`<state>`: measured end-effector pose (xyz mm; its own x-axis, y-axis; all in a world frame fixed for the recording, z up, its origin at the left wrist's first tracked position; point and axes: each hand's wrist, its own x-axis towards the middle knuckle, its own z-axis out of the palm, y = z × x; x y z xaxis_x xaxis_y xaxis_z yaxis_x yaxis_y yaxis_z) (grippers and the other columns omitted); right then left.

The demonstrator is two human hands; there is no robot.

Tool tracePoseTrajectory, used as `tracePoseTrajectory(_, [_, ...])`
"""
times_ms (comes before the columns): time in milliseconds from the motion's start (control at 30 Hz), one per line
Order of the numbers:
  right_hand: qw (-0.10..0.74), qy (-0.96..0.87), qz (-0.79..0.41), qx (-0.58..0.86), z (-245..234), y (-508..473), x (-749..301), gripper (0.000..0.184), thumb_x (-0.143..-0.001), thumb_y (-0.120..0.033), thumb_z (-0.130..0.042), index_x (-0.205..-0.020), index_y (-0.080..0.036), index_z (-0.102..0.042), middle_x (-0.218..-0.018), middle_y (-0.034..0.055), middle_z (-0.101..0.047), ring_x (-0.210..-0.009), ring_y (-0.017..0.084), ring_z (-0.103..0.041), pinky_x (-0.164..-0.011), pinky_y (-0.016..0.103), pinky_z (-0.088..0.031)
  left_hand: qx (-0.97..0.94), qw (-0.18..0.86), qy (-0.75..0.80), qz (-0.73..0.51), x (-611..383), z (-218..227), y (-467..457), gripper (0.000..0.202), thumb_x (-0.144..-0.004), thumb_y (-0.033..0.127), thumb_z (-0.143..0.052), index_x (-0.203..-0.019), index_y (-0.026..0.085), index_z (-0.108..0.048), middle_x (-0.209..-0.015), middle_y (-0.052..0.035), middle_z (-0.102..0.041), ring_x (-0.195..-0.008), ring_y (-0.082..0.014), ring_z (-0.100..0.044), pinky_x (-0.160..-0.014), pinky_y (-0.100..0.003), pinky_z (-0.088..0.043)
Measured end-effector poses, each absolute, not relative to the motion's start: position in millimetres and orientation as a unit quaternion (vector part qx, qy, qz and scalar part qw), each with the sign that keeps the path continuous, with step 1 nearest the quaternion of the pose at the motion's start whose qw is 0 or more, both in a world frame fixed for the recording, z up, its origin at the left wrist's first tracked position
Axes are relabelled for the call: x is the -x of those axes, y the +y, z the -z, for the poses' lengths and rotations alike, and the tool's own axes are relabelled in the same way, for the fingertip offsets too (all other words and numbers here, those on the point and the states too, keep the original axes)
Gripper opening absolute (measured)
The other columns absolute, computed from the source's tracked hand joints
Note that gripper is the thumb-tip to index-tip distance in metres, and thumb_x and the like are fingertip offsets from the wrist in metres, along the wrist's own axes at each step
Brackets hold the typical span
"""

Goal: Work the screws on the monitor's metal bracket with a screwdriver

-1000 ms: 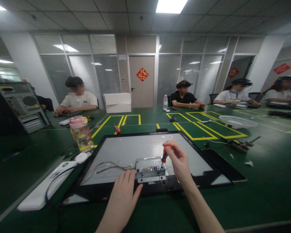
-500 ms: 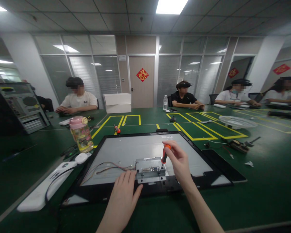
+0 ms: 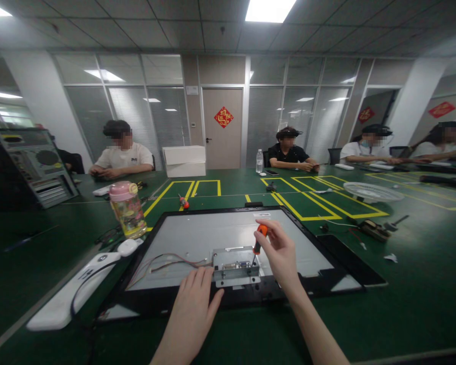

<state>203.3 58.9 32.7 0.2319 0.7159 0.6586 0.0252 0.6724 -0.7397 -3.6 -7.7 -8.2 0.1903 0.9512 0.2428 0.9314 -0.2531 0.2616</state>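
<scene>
An opened flat display panel [image 3: 197,230] with a black frame lies on the green table in front of me. On its lower middle sits a metal bracket [image 3: 228,278] with connector ports. My right hand [image 3: 279,251] grips a red and black screwdriver [image 3: 257,246], held nearly upright, its tip at the bracket's right side. My left hand [image 3: 195,299] lies flat on the panel's near edge, fingers stretched out, fingertips by the bracket's left end. Thin loose wires [image 3: 175,259] run across the panel left of the bracket.
Left of the panel are a white power bank-like device [image 3: 76,291] with a black cable and a pink-lidded bottle [image 3: 128,208]. A black slab [image 3: 351,258] adjoins the right edge. A second small screwdriver [image 3: 183,203] lies beyond. Several people sit across the table [image 3: 421,243].
My right hand's fingers have shifted slightly on the screwdriver handle. The screwdriver tip stays at the bracket, and my left hand has not moved.
</scene>
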Motion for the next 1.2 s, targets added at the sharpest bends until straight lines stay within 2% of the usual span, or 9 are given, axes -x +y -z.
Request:
tracePoseTrajectory(67, [0.717,-0.575,-0.211,0.331,-33.4,57.9,-203.7,0.018,-0.084,-0.034,-0.071,-0.1,-0.026,-0.075,-0.094,0.0048,-0.065,-0.087,0.021,-0.062,-0.08,0.037,-0.054,-0.771,0.024,0.611,-0.18,4.0,9.7,-7.0,0.039,-0.099,0.035,-0.044,-0.131,0.016,-0.057,-0.128,-0.0145,-0.063,-0.12,-0.0294,-0.058,-0.102,-0.049,-0.046])
tracePoseTrajectory(233, [0.699,-0.589,-0.231,0.334,-32.7,55.5,-204.8,0.028,-0.097,-0.037,-0.053,-0.115,-0.024,-0.07,-0.103,0.0078,-0.069,-0.089,0.021,-0.066,-0.081,0.039,-0.054,-0.77,0.028,0.612,-0.18,4.5,10.1,-8.1,0.04,-0.099,0.035,-0.044,-0.132,0.016,-0.057,-0.128,-0.0137,-0.063,-0.12,-0.0296,-0.058,-0.103,-0.049,-0.045])
tracePoseTrajectory(433, [0.713,-0.575,-0.197,0.349,-31.8,57.1,-203.7,0.019,-0.087,-0.033,-0.069,-0.104,-0.025,-0.074,-0.095,0.0049,-0.063,-0.085,0.02,-0.062,-0.075,0.035,-0.055,-0.768,0.034,0.617,-0.168,2.5,3.7,-10.7,0.038,-0.099,0.032,-0.046,-0.131,0.016,-0.057,-0.127,-0.0136,-0.062,-0.12,-0.0294,-0.058,-0.103,-0.048,-0.045])
tracePoseTrajectory(600, [0.702,-0.578,-0.235,0.343,-32.0,56.4,-203.8,0.029,-0.095,-0.034,-0.055,-0.118,-0.025,-0.069,-0.109,0.0079,-0.068,-0.095,0.022,-0.067,-0.085,0.039,-0.055,-0.771,0.02,0.612,-0.172,1.9,4.8,-9.8,0.037,-0.098,0.031,-0.047,-0.13,0.015,-0.058,-0.124,-0.0136,-0.064,-0.116,-0.0296,-0.059,-0.101,-0.049,-0.046])
tracePoseTrajectory(667, [0.696,-0.579,-0.256,0.339,-31.6,56.5,-203.2,0.031,-0.096,-0.035,-0.054,-0.122,-0.025,-0.067,-0.111,0.0088,-0.07,-0.095,0.023,-0.068,-0.082,0.039,-0.056,-0.771,0.018,0.612,-0.174,2.1,5.7,-9.6,0.036,-0.098,0.031,-0.047,-0.129,0.016,-0.058,-0.123,-0.0135,-0.064,-0.115,-0.0293,-0.059,-0.101,-0.048,-0.046])
tracePoseTrajectory(833, [0.707,-0.575,-0.218,0.349,-31.7,57.7,-202.8,0.023,-0.086,-0.032,-0.069,-0.108,-0.026,-0.072,-0.103,0.0064,-0.066,-0.09,0.021,-0.064,-0.073,0.034,-0.056,-0.77,0.025,0.612,-0.177,2.6,6.8,-9.8,0.036,-0.098,0.031,-0.047,-0.129,0.016,-0.058,-0.124,-0.0132,-0.063,-0.117,-0.0289,-0.059,-0.102,-0.048,-0.046])
tracePoseTrajectory(933, [0.712,-0.576,-0.205,0.345,-32.3,56.7,-204.2,0.019,-0.09,-0.032,-0.065,-0.105,-0.026,-0.073,-0.102,0.006,-0.066,-0.092,0.021,-0.064,-0.08,0.036,-0.055,-0.771,0.014,0.609,-0.188,3.2,8.6,-9.7,0.036,-0.098,0.032,-0.048,-0.128,0.017,-0.059,-0.123,-0.012,-0.064,-0.116,-0.0287,-0.06,-0.101,-0.047,-0.047])
tracePoseTrajectory(1033, [0.706,-0.573,-0.255,0.329,-32.0,55.4,-204.4,0.026,-0.096,-0.035,-0.054,-0.115,-0.026,-0.07,-0.11,0.0076,-0.069,-0.096,0.022,-0.067,-0.088,0.04,-0.054,-0.77,0.007,0.61,-0.188,3.5,8.9,-9.9,0.036,-0.098,0.033,-0.049,-0.129,0.017,-0.059,-0.124,-0.0122,-0.064,-0.117,-0.0291,-0.06,-0.1,-0.047,-0.048])
tracePoseTrajectory(1200, [0.709,-0.561,-0.27,0.331,-32.1,55.0,-201.0,0.024,-0.09,-0.034,-0.064,-0.112,-0.026,-0.069,-0.102,0.0059,-0.068,-0.084,0.02,-0.066,-0.075,0.036,-0.057,-0.769,0.026,0.615,-0.173,2.4,4.1,-10.2,0.037,-0.098,0.031,-0.049,-0.13,0.016,-0.058,-0.126,-0.0133,-0.063,-0.118,-0.0293,-0.059,-0.102,-0.047,-0.046])
